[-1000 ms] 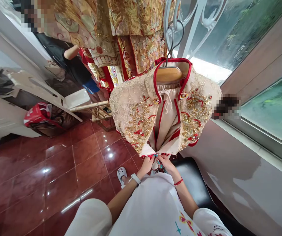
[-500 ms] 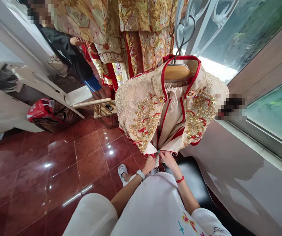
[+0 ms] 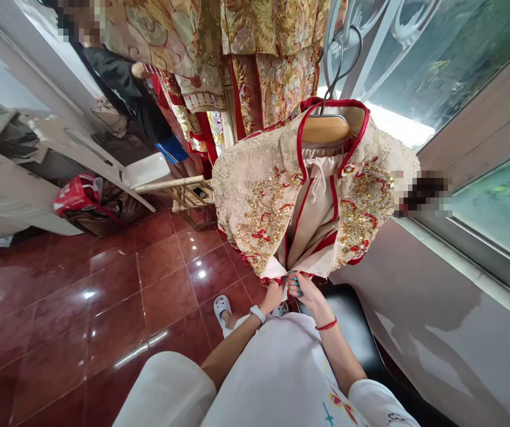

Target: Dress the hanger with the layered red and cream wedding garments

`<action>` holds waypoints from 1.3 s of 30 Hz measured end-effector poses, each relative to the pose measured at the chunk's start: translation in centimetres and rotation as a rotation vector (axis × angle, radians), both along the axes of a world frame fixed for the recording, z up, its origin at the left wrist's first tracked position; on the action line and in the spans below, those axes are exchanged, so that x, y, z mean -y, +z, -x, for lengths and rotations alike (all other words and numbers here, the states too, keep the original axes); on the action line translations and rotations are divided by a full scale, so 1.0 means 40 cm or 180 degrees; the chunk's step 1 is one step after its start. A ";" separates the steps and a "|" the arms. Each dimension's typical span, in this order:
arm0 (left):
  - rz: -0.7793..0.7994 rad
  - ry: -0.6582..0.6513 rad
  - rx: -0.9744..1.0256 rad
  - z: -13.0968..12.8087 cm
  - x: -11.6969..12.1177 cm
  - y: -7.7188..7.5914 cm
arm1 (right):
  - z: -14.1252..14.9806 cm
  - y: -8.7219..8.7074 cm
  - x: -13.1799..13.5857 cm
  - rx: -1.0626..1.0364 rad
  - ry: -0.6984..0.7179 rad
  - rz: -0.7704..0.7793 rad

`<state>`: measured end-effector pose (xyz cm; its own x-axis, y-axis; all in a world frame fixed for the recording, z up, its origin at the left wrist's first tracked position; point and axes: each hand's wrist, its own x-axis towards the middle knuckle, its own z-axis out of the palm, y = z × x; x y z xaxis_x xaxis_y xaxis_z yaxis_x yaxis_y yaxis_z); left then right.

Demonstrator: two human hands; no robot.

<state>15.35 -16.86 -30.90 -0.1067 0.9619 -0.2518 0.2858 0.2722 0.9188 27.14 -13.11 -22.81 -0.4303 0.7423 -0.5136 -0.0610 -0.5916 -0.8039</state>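
A cream jacket (image 3: 255, 196) with gold beading, red flowers and red piping hangs on a wooden hanger (image 3: 326, 128). Its front edges come together low down, where the pale lining folds outward. My left hand (image 3: 274, 293), with a white watch above it, is closed on the hem at that point; its fingertips are partly hidden. Right beside it, touching the same spot, my right hand (image 3: 305, 290) is closed on the jacket's edge, fingers curled in and teal nails showing. A red cord circles that wrist. Inside the collar hangs a tied drawstring (image 3: 318, 178).
More gold embroidered garments (image 3: 277, 83) hang behind. A person in a dark shirt (image 3: 119, 77) stands at the back left, near a bamboo rack (image 3: 193, 193). A black seat (image 3: 348, 320) is close on my right, below the window. A red bag (image 3: 77, 194) lies left.
My right hand has turned and its fingers have curled in, so the nails now show. My left hand stays at the hem. The whole view has shifted slightly.
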 end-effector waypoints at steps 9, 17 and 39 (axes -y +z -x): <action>0.0469 0.0094 0.0498 -0.003 -0.008 0.025 | -0.035 0.121 -0.025 -0.0149 -0.0165 -0.0480; -0.0055 -0.0319 -0.1684 0.033 -0.062 0.196 | -0.010 0.062 -0.010 0.0606 -0.0220 -0.0954; -0.0693 -0.0440 -0.2218 0.016 -0.146 0.328 | 0.007 0.337 -0.079 0.0063 -0.0643 -0.1365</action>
<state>14.70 -11.03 -17.79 -0.0463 0.9985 0.0279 0.8407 0.0239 0.5410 26.88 -9.94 -9.33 -0.2486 0.9571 -0.1491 -0.1229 -0.1839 -0.9752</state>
